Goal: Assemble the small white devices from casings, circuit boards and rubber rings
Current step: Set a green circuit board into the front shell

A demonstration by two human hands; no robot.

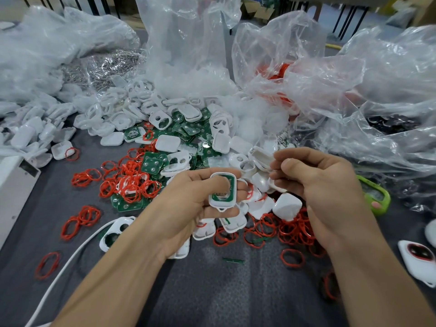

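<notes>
My left hand [188,204] is closed around a white casing [223,190] with a green circuit board seated inside it, my thumb pressing on the board. My right hand [323,185] hovers just to the right, fingers curled, thumb and forefinger pinched together; what they pinch is too small to tell. Below and between the hands lie more white casings [286,206], red rubber rings [290,230] and green circuit boards [153,165] in a loose heap on the grey table.
Crumpled clear plastic bags [354,90] fill the back and right. A pile of white casing halves [151,109] spreads at the back left. A white box [14,185] and a white cable [70,258] sit at left, a green-framed object [377,197] at right.
</notes>
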